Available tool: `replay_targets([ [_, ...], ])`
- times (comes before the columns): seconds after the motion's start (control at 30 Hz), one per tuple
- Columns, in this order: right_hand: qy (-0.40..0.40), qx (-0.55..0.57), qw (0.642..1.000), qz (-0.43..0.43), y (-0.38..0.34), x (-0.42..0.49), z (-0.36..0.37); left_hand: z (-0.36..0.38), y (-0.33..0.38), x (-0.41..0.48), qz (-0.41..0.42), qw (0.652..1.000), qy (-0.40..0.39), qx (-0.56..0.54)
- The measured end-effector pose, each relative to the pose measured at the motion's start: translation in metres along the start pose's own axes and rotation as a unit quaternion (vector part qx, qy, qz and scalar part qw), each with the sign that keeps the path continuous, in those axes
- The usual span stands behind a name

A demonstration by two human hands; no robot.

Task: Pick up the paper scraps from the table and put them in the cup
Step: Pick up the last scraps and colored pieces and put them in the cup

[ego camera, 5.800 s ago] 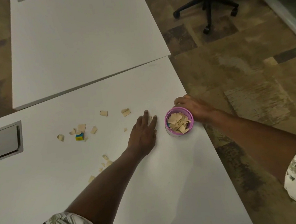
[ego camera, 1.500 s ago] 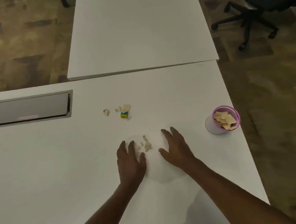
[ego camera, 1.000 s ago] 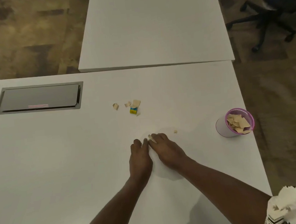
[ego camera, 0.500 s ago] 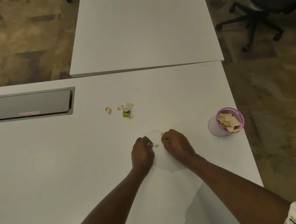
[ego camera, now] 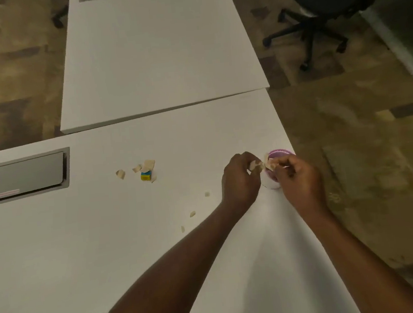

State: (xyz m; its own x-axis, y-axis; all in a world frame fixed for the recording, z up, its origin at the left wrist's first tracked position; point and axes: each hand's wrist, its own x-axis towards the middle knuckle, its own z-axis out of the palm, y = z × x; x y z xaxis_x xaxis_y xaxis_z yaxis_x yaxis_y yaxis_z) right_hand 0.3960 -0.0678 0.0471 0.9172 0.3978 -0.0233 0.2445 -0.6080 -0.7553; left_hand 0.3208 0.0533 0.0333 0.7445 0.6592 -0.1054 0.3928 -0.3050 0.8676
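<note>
The white table [ego camera: 57, 248] is seen from above, with a second white table [ego camera: 154, 54] butted against its far edge and a grey hatch plate [ego camera: 19, 176] set into its left part. A thin pinkish strip is seen on the plate, but no writing on it can be read, and no brand or label is made out anywhere else.

The cup [ego camera: 272, 184], white-walled with a purple rim, is stood near the right edge of the table and is largely hidden behind the hands, so how full it is cannot be told. The left hand [ego camera: 241, 180] is curled, with paper scraps [ego camera: 255, 166] pinched at its fingertips just beside the rim. The right hand [ego camera: 297, 180] is likewise closed on a scrap [ego camera: 268, 163], held over the mouth of the cup. This handful is judged to be on the point of being dropped in.

The task is judged to be partly done. A cluster of scraps [ego camera: 147, 165] is left well to the left of the cup, gathered around a small yellow and blue block [ego camera: 146, 176]. Three tiny scraps [ego camera: 192, 214] are also left lying apart on the table, nearer the left forearm.
</note>
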Motion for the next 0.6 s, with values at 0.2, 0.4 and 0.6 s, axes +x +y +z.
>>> replay_targets([
  [0.2, -0.004, -0.041, 0.998, 0.038, 0.015, 0.018, -0.022, 0.030, 0.027, 0.014, 0.050, 0.993, -0.084, 0.070],
  [0.4, 0.016, -0.062, 0.998, 0.019, 0.017, 0.014, -0.026, 0.024, 0.016, 0.009, 0.097, 0.983, -0.112, 0.109],
  [0.6, 0.037, -0.052, 0.994, -0.083, -0.007, -0.013, -0.008, -0.009, -0.020, -0.023, 0.080, 0.987, -0.061, 0.125],
])
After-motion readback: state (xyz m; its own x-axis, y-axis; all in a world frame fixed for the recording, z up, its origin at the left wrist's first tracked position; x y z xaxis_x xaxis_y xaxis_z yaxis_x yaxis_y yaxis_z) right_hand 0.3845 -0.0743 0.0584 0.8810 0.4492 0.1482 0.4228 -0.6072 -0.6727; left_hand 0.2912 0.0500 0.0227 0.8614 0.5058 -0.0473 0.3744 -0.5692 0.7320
